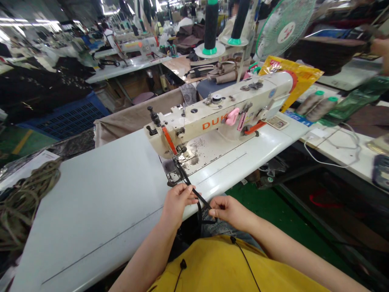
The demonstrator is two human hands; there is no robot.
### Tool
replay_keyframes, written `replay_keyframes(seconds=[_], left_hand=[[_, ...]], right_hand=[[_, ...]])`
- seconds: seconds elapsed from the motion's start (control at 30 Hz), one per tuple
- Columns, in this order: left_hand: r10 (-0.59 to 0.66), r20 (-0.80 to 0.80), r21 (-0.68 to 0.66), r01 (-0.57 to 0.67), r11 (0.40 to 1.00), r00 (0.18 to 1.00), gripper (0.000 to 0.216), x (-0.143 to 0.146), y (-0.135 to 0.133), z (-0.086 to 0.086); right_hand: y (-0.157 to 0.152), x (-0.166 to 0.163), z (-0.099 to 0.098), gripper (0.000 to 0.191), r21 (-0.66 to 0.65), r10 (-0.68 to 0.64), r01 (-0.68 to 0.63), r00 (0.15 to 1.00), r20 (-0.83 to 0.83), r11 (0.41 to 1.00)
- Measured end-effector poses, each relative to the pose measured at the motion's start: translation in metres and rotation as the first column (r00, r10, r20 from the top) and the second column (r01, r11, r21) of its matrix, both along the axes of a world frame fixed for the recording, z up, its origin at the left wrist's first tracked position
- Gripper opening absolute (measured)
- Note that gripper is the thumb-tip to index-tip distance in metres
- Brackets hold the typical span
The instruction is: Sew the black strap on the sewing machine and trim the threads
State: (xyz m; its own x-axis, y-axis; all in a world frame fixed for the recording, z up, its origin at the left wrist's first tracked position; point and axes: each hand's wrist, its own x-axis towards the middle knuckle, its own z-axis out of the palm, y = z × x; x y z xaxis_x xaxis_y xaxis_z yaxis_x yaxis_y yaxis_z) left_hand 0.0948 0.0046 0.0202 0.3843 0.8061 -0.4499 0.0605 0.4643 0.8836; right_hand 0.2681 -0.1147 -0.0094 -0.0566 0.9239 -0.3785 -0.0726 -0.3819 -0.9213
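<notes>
A cream sewing machine (219, 111) stands on a white table (100, 202). A narrow black strap (186, 177) runs from under its presser foot toward the table's near edge. My left hand (177, 201) pinches the strap at the table edge, fingers closed on it. My right hand (228, 211) holds the same strap a little further right, off the table edge, where it folds into a loop and hangs down over my lap.
A heap of olive cord (22, 198) lies at the table's left end. Thread cones (316, 106), a yellow bag (296, 79) and a fan (284, 26) sit behind the machine. A blue crate (68, 117) and other sewing stations stand at the back left.
</notes>
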Motion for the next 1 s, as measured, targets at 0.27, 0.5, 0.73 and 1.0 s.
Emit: replay_keyframes(seconds=[0.27,0.5,0.73,1.0], left_hand=[[0.022,-0.012,0.009,-0.022,1.0,1.0,0.065,0.003,-0.001,0.001],[0.027,-0.024,0.014,-0.027,1.0,0.999,0.067,0.003,-0.001,0.003],[-0.002,-0.045,0.014,0.002,1.0,0.999,0.065,0.003,-0.001,0.004],[-0.031,-0.123,0.042,0.037,0.998,0.992,0.055,0.004,0.001,0.004]], right_hand=[[0.0,0.001,-0.001,0.051,0.005,0.006,-0.007,1.0,0.003,1.0],[0.0,0.001,0.0,0.053,0.014,0.004,-0.004,1.0,0.007,1.0],[-0.002,0.001,-0.004,0.051,0.019,0.005,-0.005,1.0,0.016,1.0],[-0.007,0.0,-0.011,0.055,-0.003,-0.006,0.006,1.0,0.025,1.0]])
